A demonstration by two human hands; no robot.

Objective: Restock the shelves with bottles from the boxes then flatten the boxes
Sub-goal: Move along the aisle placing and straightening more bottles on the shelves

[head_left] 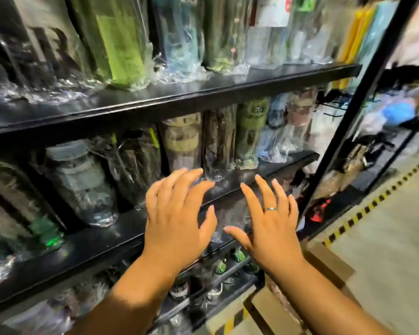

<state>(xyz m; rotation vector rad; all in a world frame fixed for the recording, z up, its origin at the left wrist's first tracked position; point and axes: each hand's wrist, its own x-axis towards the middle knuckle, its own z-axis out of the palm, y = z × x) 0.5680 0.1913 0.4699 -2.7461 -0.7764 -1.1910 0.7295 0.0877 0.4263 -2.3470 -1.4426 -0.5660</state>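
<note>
Several black shelves (203, 91) hold wrapped bottles (82, 180) beside grey floor (385, 238).

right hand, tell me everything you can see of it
The right hand is bare, seen from the back, fingers straight and spread, thumb out toward the left hand. A thin silver ring sits on one finger. It is raised before the black middle shelf, gripping nothing; whether its fingertips touch the blurred clear wrap there cannot be told.
</note>
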